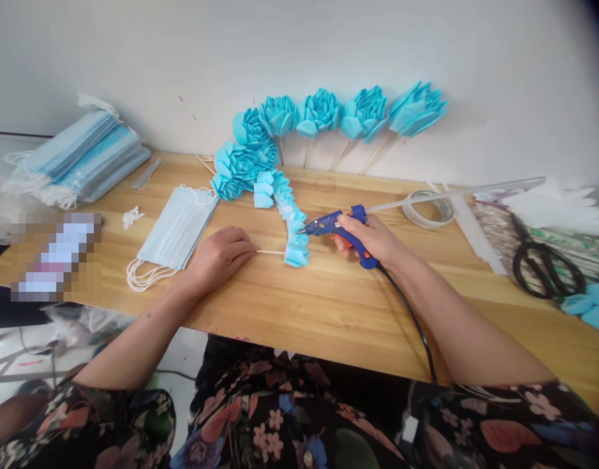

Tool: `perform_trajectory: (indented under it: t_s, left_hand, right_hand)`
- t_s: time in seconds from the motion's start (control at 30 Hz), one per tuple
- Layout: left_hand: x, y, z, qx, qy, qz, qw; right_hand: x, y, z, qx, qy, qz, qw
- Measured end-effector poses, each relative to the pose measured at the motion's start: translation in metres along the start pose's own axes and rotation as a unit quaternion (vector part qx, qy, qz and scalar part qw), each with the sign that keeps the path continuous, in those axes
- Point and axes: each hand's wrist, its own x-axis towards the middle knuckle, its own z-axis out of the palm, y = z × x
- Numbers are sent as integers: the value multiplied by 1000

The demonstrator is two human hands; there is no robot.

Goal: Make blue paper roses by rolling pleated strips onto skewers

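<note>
My left hand pinches a thin wooden stick lying on the wooden table. The stick's far end sits inside a small folded blue petal piece at the end of a chain of folded blue pieces. My right hand grips a blue hot glue gun, its nozzle pointing left at that petal piece, almost touching it. A black cord runs from the gun back toward me.
Several finished blue paper flowers on sticks lean against the white wall. Loose face masks lie left, a stack of masks at far left. A tape roll, black scissors and white gloves lie right.
</note>
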Motion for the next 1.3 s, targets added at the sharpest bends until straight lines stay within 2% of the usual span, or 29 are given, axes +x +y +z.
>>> perform_trajectory:
  t_s: [0.27,0.43,0.6,0.73,0.83,0.93,1.1,1.3]
  left_hand:
    - [1,0,-1,-14,-1,-2,1000]
    - [1,0,0,-15,6,-5,1000]
    - [0,-2,2,-8,5,-6,1000]
    - [0,-1,1,-9,4,-5,1000]
    - [0,0,0,-14,2,-11,1000]
    - [1,0,1,-11,3,-8,1000]
    - [0,-1,1,-8,2,-6,1000]
    - [1,-1,1,0,7,3,1000]
  right_hand:
    - [2,3,0,-2,9,3,1000]
    - [2,1,1,-25,0,-24,999]
    - [-4,-7,-11,-47,-2,-65,997]
    - [-7,-9,-18,1,19,-61,998]
    - [-5,-6,-12,56,54,-31,996]
    - [-2,-2,-1,69,63,-14,995]
    - [-3,-2,14,57,68,-22,996]
    - [-4,-2,18,66,88,-25,994]
